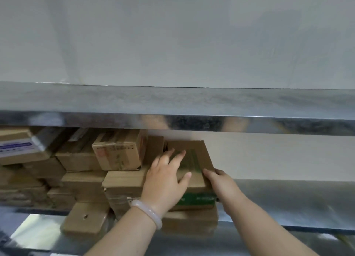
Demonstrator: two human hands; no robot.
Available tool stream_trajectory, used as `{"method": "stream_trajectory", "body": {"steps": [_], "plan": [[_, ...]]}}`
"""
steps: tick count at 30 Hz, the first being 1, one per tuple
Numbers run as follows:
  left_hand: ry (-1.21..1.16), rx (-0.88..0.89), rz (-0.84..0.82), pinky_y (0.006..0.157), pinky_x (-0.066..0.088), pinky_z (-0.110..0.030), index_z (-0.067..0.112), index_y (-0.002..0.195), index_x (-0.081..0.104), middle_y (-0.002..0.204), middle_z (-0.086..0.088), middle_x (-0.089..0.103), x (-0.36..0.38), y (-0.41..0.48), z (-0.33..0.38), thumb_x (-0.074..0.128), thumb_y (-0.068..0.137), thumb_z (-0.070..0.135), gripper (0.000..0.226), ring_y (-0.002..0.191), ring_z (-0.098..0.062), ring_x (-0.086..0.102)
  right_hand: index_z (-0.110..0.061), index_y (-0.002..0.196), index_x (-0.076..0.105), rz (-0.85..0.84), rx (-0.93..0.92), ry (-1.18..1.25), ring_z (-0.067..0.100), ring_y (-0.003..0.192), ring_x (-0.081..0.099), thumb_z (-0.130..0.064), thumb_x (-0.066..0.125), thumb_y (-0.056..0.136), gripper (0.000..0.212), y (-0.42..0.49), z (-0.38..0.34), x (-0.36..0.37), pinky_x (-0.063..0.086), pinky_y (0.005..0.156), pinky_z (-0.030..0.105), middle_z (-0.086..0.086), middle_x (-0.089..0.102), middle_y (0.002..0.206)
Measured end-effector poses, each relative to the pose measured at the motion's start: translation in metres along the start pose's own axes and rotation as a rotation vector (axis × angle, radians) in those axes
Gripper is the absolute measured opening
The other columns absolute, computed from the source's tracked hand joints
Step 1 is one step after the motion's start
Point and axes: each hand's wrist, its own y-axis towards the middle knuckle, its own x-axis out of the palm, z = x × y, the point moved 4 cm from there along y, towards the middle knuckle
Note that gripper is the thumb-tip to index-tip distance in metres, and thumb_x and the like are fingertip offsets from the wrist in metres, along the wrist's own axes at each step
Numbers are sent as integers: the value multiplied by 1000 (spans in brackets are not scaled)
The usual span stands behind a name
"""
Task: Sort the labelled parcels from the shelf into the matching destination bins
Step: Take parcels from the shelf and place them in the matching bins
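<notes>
The grey metal shelf [288, 200] carries a big pile of brown cardboard parcels [76, 169] at left, so most sorting seems left; no bins show. A brown cardboard box with green tape [194, 159] tops the pile's right end. The left hand [165, 177] presses flat on it, fingers spread; the right hand [219, 181] grips its near right corner.

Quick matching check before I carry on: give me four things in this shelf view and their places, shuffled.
1 left hand
2 right hand
3 blue-labelled parcel
4 box with a hole

A far left of shelf
B flat on top of green-taped parcel
C front of shelf, lower left
D gripping that parcel's right edge

Pairs: 1-B, 2-D, 3-A, 4-C
</notes>
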Motion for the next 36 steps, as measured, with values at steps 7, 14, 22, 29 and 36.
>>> {"method": "stream_trajectory", "body": {"steps": [7, 14, 22, 29, 36], "plan": [[-125, -121, 96, 119, 26, -38, 43, 152, 25, 155, 12, 28, 0, -34, 19, 51, 95, 52, 63, 145, -14, 20, -29, 113, 58, 68, -205, 117, 8, 86, 62, -36, 56, 95, 19, -21, 7, -35, 49, 65, 25, -13, 65, 94], [-352, -155, 106, 117, 30, -33, 40, 152, 26, 154, 9, 29, -12, -55, 40, 60, 93, 46, 69, 142, -11, 28, -29, 135, 55, 78, -475, 160, -3, 108, 60, -28, 58, 95, 40, -80, 5, -41, 48, 84, 15, -12, 64, 124], [-584, -230, 81, 105, 30, -22, 48, 145, 34, 144, 18, 35, -46, -122, 17, 66, 89, 46, 64, 130, 1, 35, -35, 114, 70, 179, -599, 220, 8, 116, 54, -21, 57, 96, 26, -153, 19, -31, 42, 107, 45, -4, 60, 121], [-591, -386, -114, 113, 25, -31, 40, 155, 14, 152, 9, 25, -87, -192, -9, 64, 52, 89, 125, 138, -10, 27, -48, 106, 64, 216, -812, -83, -1, 113, 47, -38, 72, 77, 32, -243, 29, 30, 48, 98, 42, -20, 48, 116], [-1158, -461, -17, 106, 46, -46, 42, 149, 29, 134, 5, 62, -126, -280, -63, 89, 47, 63, 120, 121, -17, 60, -52, 118, 55, 69, -1010, -257, -3, 119, 43, -63, 56, 75, 44, -309, 29, 106, 43, 92, 20, -26, 44, 126]]}}
